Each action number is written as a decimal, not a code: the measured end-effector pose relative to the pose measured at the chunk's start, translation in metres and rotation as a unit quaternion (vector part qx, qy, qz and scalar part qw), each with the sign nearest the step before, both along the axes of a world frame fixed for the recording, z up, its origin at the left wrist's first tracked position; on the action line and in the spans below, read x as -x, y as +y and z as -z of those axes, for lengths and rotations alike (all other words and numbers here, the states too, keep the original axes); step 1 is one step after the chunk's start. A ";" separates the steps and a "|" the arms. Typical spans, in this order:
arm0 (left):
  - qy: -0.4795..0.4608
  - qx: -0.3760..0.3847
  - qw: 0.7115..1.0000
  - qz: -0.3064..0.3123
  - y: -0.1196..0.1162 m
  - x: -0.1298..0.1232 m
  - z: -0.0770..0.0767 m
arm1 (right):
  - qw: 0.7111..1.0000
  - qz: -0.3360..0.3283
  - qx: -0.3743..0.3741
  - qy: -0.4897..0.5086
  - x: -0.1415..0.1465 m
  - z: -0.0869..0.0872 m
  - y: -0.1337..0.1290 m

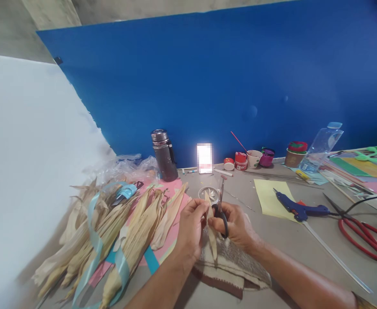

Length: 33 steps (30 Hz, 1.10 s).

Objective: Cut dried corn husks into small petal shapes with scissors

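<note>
My left hand (193, 221) is closed, its thumb and fingers pinching a narrow strip of dried corn husk (213, 246) that hangs down. Close against it, my right hand (235, 223) grips small black-handled scissors (224, 226), blades pointing up and away from me. The right thumb also rests at the strip. Just beyond the hands sits a round dish (203, 192) with pale pieces inside. Below them lies a folded brown and cream cloth (233, 268).
Left are dried corn husks (140, 231) on pink paper, with a light blue ribbon (95, 231). A dark thermos (165, 159) stands behind. To the right lie a blue glue gun (299, 210) on yellow paper and red-handled scissors (362, 238). Paint pots (241, 161) and a bottle (320, 148) line the back.
</note>
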<state>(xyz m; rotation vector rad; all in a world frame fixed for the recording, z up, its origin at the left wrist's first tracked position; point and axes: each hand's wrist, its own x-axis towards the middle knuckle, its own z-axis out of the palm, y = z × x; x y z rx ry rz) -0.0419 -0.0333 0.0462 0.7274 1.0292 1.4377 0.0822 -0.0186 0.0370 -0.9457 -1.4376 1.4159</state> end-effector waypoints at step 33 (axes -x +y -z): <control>0.199 -0.066 0.978 0.010 -0.007 0.002 -0.006 | 0.993 0.117 -0.016 0.022 -0.009 -0.019 0.007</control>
